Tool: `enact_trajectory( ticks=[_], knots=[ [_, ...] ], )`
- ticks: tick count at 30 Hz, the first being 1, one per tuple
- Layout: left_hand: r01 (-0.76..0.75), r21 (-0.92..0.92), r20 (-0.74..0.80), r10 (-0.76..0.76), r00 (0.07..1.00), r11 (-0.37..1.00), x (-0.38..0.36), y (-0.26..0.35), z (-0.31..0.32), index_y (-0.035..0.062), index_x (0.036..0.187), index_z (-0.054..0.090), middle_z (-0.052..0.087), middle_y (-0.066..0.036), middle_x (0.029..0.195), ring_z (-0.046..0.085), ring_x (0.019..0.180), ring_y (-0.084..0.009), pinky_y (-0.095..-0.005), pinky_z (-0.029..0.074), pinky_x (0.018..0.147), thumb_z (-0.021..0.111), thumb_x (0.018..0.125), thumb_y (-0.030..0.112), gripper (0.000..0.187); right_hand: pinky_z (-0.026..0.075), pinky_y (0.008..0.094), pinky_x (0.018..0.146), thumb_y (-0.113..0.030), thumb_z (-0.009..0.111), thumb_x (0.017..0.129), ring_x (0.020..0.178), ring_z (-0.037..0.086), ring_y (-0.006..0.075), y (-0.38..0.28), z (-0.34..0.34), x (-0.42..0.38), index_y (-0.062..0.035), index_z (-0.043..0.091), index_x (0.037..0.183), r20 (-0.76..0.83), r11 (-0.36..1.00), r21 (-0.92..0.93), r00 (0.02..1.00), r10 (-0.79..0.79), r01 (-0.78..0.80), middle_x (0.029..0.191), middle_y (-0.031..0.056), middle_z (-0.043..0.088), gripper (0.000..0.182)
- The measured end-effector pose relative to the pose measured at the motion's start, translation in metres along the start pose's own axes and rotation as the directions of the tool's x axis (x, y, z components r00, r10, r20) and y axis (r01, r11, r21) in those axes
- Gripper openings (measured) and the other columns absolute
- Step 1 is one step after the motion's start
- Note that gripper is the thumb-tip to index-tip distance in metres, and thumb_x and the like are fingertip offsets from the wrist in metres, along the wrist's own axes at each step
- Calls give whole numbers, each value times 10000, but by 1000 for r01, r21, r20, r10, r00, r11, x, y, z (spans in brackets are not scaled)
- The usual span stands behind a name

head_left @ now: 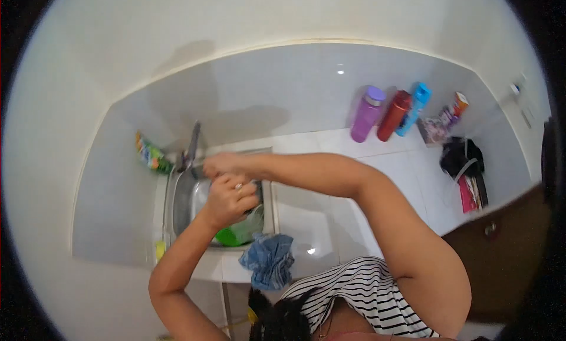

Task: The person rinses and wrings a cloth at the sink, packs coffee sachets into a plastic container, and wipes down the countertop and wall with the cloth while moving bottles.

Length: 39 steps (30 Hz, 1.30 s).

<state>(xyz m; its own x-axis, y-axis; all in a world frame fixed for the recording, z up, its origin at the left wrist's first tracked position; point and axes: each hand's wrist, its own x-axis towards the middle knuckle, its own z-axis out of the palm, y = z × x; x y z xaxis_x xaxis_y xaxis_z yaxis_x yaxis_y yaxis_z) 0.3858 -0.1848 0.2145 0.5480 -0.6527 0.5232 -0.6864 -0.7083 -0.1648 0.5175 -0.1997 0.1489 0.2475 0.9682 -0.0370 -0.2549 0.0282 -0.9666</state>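
Note:
My left hand [229,198], with a ring on one finger, is curled over the steel sink [181,206]. My right hand [223,164] reaches across from the right and rests just above it, touching it, below the tap [192,142]. The fingers of both hands are bent together, and I cannot make out whether anything is between them. A green item [237,234] lies in the sink under my left hand. A crumpled blue cloth [269,261] sits on the counter's front edge, right of the sink.
A green packet [151,155] leans behind the sink and a yellow sponge [160,250] lies at its front left. Purple [367,114], red [394,115] and blue [414,108] bottles stand by the back wall. A black bag [463,156] lies far right, by a brown door [501,252].

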Motion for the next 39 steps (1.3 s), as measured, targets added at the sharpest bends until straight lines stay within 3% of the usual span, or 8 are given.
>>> enact_trajectory(
  ticks=[8, 11, 13, 15, 17, 21, 29, 39],
  knots=[
    [205, -172, -305, -251, 919, 963, -15, -20, 35, 134, 619, 553, 567, -14, 699, 578, 774, -238, -382, 428, 706, 676, 528, -3, 205, 312, 284, 448, -306, 460, 879, 440, 379, 141, 5, -31, 5, -132, 513, 560, 6, 927, 336, 985, 175, -167, 507, 12, 428, 368],
    [380, -336, -400, -496, 771, 862, -18, -9, 55, 81, 621, 551, 580, -51, 693, 584, 721, -257, -371, 454, 714, 634, 598, -61, 166, 414, 579, 751, -446, 491, 907, 871, 581, 254, 34, -80, -9, -81, 662, 878, -174, 963, 81, 947, 268, -258, 855, 123, 654, 403],
    [391, -361, -397, -519, 757, 847, -20, 5, 70, 73, 628, 546, 576, -69, 694, 584, 711, -245, -357, 464, 701, 615, 635, -70, 158, 299, 764, 743, -413, 545, 884, 1115, 546, 318, 63, -87, -78, -94, 682, 1042, -538, -221, -774, 801, -264, -593, 1040, 167, 675, 382],
    [465, -457, -377, -638, 671, 759, -20, 35, 89, 61, 643, 539, 564, -84, 695, 577, 711, -236, -344, 465, 710, 623, 677, -67, 157, 352, 691, 869, -363, 621, 842, 1154, 550, 323, 84, -120, -134, -78, 674, 1093, -338, -303, -859, 902, -270, -413, 1145, 182, 646, 383],
    [476, -626, -348, -767, 538, 618, -27, 61, 118, 47, 661, 529, 562, -83, 710, 573, 720, -228, -339, 462, 718, 625, 692, -74, 158, 431, 532, 925, -310, 652, 822, 1102, 579, 325, 65, -144, -177, -40, 672, 1059, -124, 529, -825, 977, 173, -199, 1179, 176, 624, 359],
    [518, -763, -236, -913, 332, 386, -14, 121, 153, 34, 747, 511, 531, -71, 797, 533, 774, -200, -329, 442, 792, 608, 689, -100, 175, 518, 364, 808, -152, 656, 827, 909, 641, 277, 106, -196, -310, -14, 675, 944, -354, 562, -827, 791, -499, -15, 957, 157, 668, 181],
    [571, -805, -24, -971, 239, 161, 78, 218, 212, 22, 778, 544, 556, -56, 796, 537, 769, -169, -301, 450, 771, 609, 649, -98, 188, 528, 358, 738, -7, 586, 785, 860, 649, 264, 128, -295, -476, -36, 631, 953, -826, 804, -539, -27, -563, -252, 937, 137, 642, 177],
    [590, -805, 77, -976, 203, 59, 163, 273, 290, 16, 779, 560, 562, -55, 800, 534, 761, -157, -289, 448, 750, 610, 654, -92, 173, 406, 439, 966, -108, 742, 726, 1129, 497, 388, 121, -393, -515, 5, 417, 1245, -783, 764, -556, -101, -614, -328, 1193, 222, 521, 623]
  ],
)
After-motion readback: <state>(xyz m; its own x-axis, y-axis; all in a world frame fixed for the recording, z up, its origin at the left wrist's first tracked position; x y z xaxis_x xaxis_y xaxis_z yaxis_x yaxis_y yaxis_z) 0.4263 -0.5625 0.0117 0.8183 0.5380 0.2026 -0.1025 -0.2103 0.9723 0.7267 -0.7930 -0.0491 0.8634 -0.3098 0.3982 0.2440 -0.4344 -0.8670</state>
